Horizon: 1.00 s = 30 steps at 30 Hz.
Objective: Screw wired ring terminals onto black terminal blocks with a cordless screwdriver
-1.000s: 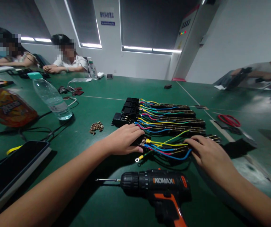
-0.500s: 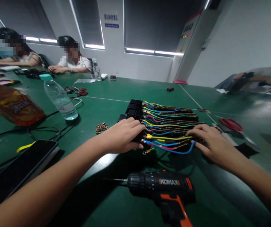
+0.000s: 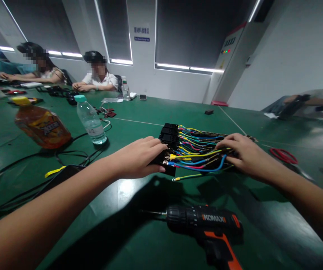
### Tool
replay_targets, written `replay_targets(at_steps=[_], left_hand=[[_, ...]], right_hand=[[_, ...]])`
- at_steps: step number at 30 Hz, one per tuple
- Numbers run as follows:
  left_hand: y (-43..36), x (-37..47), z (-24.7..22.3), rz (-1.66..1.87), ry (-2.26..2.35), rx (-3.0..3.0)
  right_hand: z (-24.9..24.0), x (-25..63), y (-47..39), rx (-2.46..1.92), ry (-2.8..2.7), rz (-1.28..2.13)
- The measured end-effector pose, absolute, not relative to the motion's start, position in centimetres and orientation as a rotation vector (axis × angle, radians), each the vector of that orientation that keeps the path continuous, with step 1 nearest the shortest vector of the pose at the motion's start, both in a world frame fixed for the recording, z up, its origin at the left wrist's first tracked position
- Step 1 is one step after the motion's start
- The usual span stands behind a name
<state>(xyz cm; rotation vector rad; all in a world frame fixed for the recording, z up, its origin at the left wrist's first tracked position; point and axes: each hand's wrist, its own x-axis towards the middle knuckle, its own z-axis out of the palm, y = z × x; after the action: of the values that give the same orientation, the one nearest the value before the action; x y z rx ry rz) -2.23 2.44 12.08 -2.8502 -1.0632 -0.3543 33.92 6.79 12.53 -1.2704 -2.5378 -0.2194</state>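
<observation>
My left hand (image 3: 143,155) is closed on the black end block of the nearest wired black unit (image 3: 170,170), thumb at the near side and fingers over the top. My right hand (image 3: 241,152) grips the other end of that unit, where its wires run in. Yellow, blue and red wires (image 3: 203,163) span between the hands. A green-yellow wire with a ring terminal (image 3: 175,179) hangs out in front. Several similar wired units (image 3: 169,132) lie side by side just behind. A KOMAX cordless drill (image 3: 206,221) lies nearer to me, its bit pointing left.
At left stand a bottle of orange-brown drink (image 3: 43,125) and a water bottle (image 3: 92,122), with black cables (image 3: 78,153) about them. A phone (image 3: 62,176) lies partly behind my left arm. Red-handled scissors (image 3: 285,155) lie right. Other people (image 3: 99,75) sit across the table.
The view has shifted, so the table things appear further right. The nearest unit has come slightly towards me and away from the row, in both hands. Its ring-terminal wire now stands further out below.
</observation>
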Motion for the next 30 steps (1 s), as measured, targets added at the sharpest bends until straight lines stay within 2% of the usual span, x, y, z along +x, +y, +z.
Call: replay_targets(at_steps=[13, 23, 30], left_hand=[[2.0, -5.6, 13.3, -0.289, -1.182, -2.764], [1.8, -10.5, 12.1, -0.258, -1.374, -2.691], [1.5, -13.4, 11.0, -0.192, -1.516, -2.671]], right_hand=[[14.5, 28.8, 10.8, -1.169, -2.593, -0.309], [15.4, 20.9, 12.8, -1.242, -2.706, -0.644], [15.1, 16.4, 14.8, -1.14, -2.782, -0.746]])
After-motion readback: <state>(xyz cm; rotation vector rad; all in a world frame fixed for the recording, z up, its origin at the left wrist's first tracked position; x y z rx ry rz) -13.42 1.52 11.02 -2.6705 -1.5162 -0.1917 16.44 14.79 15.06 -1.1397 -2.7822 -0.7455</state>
